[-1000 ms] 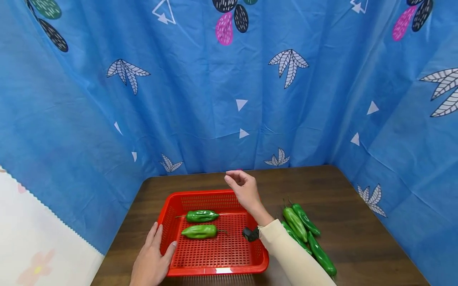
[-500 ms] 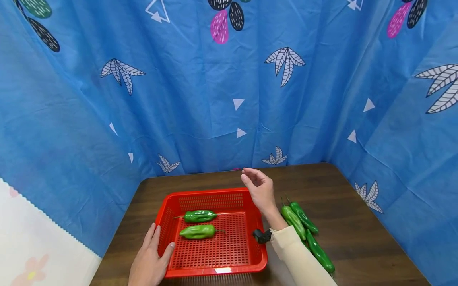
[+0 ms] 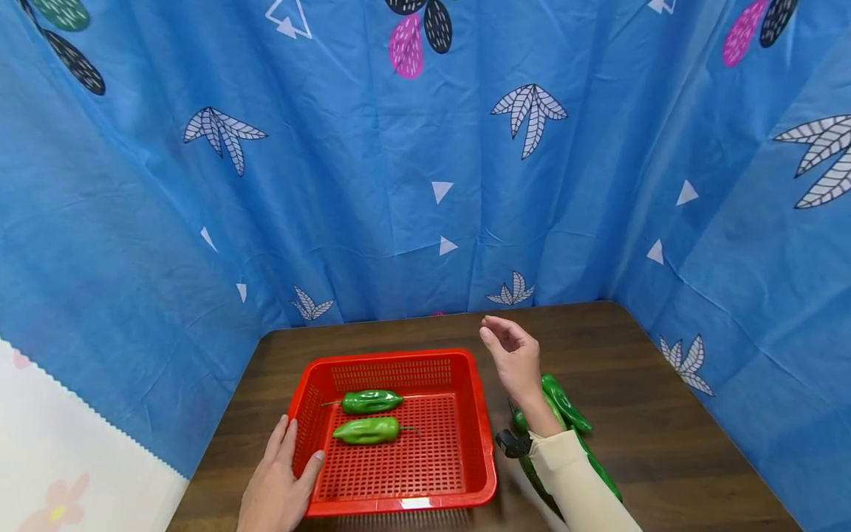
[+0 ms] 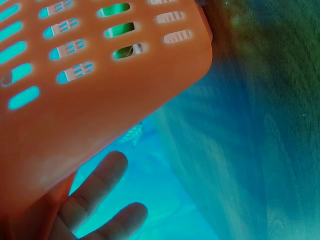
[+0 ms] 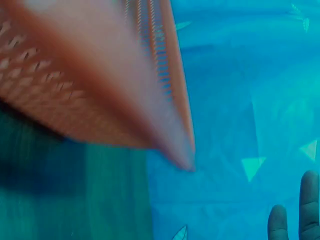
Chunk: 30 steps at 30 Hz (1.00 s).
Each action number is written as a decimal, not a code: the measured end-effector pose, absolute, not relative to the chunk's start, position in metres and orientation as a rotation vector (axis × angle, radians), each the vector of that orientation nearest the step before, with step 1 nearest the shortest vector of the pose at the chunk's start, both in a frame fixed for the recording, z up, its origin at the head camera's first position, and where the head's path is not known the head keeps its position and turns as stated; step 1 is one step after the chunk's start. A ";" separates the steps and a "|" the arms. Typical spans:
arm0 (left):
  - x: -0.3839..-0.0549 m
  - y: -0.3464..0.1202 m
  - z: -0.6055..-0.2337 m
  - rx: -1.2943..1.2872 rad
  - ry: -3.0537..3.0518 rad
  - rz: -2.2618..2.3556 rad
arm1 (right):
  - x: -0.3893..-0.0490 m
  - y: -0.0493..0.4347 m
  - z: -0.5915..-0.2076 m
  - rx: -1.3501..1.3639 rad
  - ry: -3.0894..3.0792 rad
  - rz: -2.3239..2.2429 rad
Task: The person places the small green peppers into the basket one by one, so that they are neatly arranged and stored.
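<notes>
A red plastic basket (image 3: 372, 507) with perforated sides holds two long green peppers. The darker pepper (image 3: 372, 401) lies behind the lighter one (image 3: 367, 431), their stems pointing opposite ways. At the basket's left rim rests my left hand (image 3: 279, 476), fingers extended along the outside and thumb over the rim. Its fingers (image 4: 105, 172) show below the basket corner in the left wrist view. My right hand (image 3: 518, 362), fingers loosely bent and holding nothing, is over the table right of the basket. Beneath its forearm lie several green peppers (image 3: 565, 403), partly hidden by the sleeve.
The dark wooden table (image 3: 665, 443) reaches back to a blue patterned curtain (image 3: 412, 185) that surrounds it on the back and sides. A white floral cloth (image 3: 80, 443) hangs at the left. A small black camera (image 3: 513, 444) is strapped to the right wrist.
My right hand has moved right, from above the basket's back right corner to beside it, over the loose peppers. My left hand stays at the rim; the peppers in the basket have not moved.
</notes>
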<state>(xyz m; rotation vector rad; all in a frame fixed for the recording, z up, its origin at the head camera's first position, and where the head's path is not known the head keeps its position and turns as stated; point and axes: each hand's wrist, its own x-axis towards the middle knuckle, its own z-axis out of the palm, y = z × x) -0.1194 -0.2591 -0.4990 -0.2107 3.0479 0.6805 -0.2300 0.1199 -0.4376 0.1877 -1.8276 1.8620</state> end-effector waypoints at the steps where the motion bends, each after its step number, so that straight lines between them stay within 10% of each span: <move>1: -0.120 -0.259 -0.499 -0.211 3.045 0.681 | -0.229 0.123 -0.438 0.174 -1.832 1.855; 30: -0.123 -0.256 -0.498 -0.214 2.998 0.657 | -0.217 0.236 -0.484 -0.243 -1.937 1.605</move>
